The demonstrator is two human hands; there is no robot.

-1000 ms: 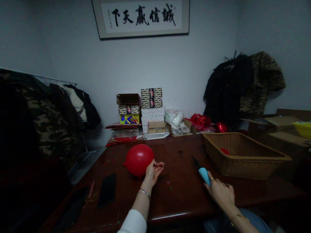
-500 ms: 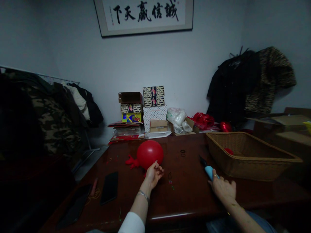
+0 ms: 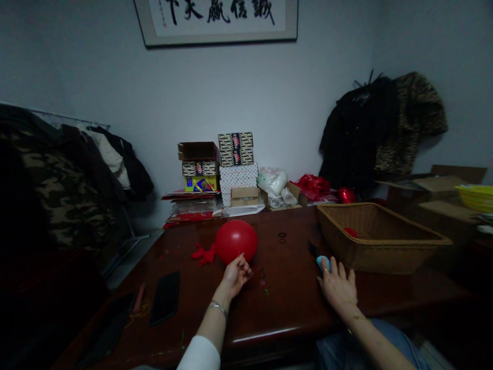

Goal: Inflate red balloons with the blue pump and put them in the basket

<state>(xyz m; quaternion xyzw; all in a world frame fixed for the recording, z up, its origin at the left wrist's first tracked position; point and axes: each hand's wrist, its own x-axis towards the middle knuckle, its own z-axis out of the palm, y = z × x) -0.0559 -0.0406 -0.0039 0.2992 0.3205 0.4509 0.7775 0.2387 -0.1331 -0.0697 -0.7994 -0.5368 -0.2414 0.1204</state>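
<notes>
A round, inflated red balloon [image 3: 235, 240] rests on the dark table, with small limp red balloon pieces [image 3: 204, 255] at its left side. At its lower right edge, my left hand [image 3: 236, 276] is closed, fingers curled in a pinch at the balloon; its neck is hidden. Further right, a light blue balloon pump [image 3: 323, 263] with a black tapered tip lies on the table, pointing away from me. My right hand [image 3: 339, 287] is over the pump's near end, palm down, its fingers stretched and spread, touching the blue body.
A wicker basket [image 3: 385, 253] with something red inside stands at the right. On the left lie a black phone [image 3: 165, 298] and another dark flat object [image 3: 106, 326]. Small black rings [image 3: 282, 236] sit mid-table. Stacked boxes [image 3: 238, 177] are at the back.
My right hand's fingers have straightened and spread over the pump, where they were wrapped round it before. The left hand stays at the balloon. The whole view has shifted slightly.
</notes>
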